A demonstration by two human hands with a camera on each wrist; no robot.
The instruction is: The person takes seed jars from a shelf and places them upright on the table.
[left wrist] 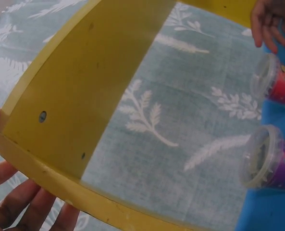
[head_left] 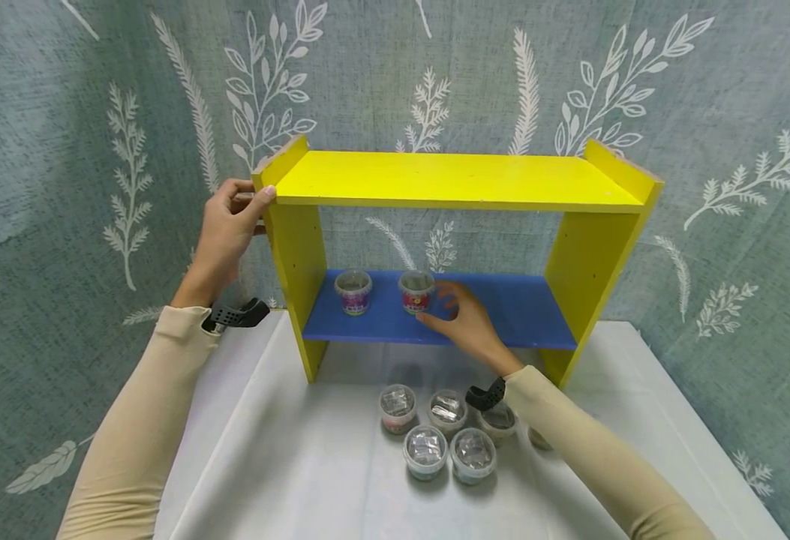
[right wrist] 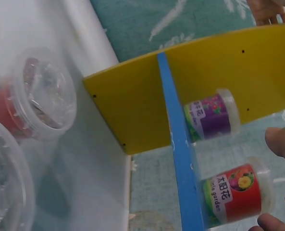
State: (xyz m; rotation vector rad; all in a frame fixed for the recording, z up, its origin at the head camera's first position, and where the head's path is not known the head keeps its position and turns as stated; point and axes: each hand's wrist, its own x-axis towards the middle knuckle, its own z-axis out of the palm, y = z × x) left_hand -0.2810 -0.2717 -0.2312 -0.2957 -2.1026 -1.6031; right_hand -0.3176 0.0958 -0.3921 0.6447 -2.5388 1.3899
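My left hand (head_left: 229,221) grips the upper left corner of a yellow and blue shelf (head_left: 449,180), thumb on the front edge and fingers around the outer side. On the blue board stands a small clear-lidded tub with a red flower label (right wrist: 238,195). Just right of that tub is my right hand (head_left: 465,319), thumb and fingers spread and holding nothing; in the left wrist view a gap shows between them. Further left on the same board stands a similar tub with a purple label (head_left: 354,292). Both tubs are upright.
Several more lidded tubs (head_left: 425,452) stand in a cluster on the white table (head_left: 286,465) before the shelf, some partly under my right forearm. Green leaf-patterned cloth (head_left: 395,82) hangs behind and at both sides.
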